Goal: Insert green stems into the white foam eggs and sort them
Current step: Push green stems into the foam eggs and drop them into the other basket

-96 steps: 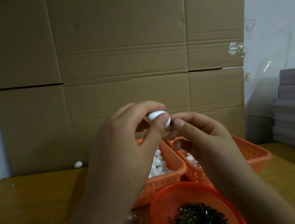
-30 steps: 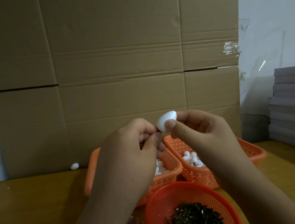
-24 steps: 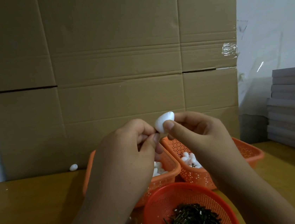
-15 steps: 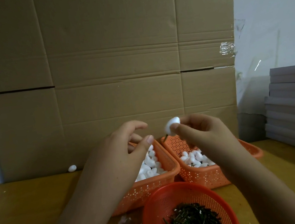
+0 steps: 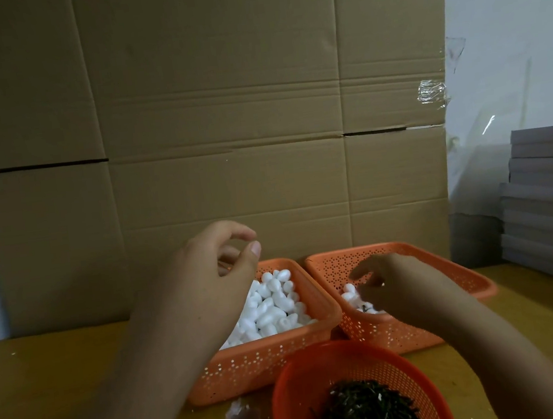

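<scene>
The left hand (image 5: 214, 278) hovers above the left orange basket (image 5: 268, 358), fingers loosely curled and holding nothing; plain white foam eggs (image 5: 272, 308) fill that basket beneath it. The right hand (image 5: 394, 285) reaches down into the right orange basket (image 5: 449, 289), fingers bent among the few eggs (image 5: 350, 294) there; whether it grips one is unclear, since the hand hides its own fingertips. Nearer than both hands, a round orange strainer (image 5: 305, 381) holds a heap of green stems (image 5: 366, 409). All sit on the bench (image 5: 57, 382), with cardboard (image 5: 223, 119) standing beyond the hands.
</scene>
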A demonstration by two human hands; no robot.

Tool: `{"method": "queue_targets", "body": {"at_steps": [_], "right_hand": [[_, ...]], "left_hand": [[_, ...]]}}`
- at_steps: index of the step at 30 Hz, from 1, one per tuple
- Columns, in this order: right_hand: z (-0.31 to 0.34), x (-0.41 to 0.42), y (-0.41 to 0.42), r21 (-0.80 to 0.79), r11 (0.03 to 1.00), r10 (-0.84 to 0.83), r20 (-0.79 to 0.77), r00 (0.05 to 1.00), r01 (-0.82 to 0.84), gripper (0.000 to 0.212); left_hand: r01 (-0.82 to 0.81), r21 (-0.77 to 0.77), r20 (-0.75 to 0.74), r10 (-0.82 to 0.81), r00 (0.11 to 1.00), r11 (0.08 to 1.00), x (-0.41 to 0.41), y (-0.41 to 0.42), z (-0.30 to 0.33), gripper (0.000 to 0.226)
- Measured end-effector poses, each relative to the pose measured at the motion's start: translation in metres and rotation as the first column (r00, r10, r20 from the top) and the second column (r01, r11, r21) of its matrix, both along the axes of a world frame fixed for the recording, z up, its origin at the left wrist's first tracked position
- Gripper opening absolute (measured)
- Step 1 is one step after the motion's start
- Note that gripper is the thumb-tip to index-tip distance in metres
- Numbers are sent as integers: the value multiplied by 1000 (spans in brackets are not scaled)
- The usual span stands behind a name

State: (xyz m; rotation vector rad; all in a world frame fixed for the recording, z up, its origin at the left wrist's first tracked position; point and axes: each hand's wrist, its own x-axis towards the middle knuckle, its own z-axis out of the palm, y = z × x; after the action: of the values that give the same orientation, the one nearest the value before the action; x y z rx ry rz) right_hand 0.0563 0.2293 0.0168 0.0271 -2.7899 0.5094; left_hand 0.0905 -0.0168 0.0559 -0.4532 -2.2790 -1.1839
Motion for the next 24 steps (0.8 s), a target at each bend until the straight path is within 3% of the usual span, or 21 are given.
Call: {"method": "queue_targets", "body": {"at_steps": [4, 10, 14, 19, 24], "right_hand": [[-8, 10, -31, -11, 964, 266, 95, 959, -267, 16], [-27, -8, -70, -51, 969, 234, -134, 963, -243, 19], [-26, -49, -78, 64, 974, 205, 149, 967, -216, 24], [-18, -87, -87, 167, 951, 164, 443, 881, -261, 45], [-15, -97, -91, 261, 921, 87, 589, 804, -291, 46]], "left_hand": [[1, 18, -37, 0, 999, 1000, 2, -3, 3, 10], [33, 82, -94, -25, 995, 996, 9, -9, 12, 16], [50, 118, -141, -33, 989, 992, 12, -13, 16, 14], [98, 151, -159, -74, 984, 984, 17, -15, 20, 16], [112, 128, -130, -95, 987, 985, 18, -15, 20, 17]]}}
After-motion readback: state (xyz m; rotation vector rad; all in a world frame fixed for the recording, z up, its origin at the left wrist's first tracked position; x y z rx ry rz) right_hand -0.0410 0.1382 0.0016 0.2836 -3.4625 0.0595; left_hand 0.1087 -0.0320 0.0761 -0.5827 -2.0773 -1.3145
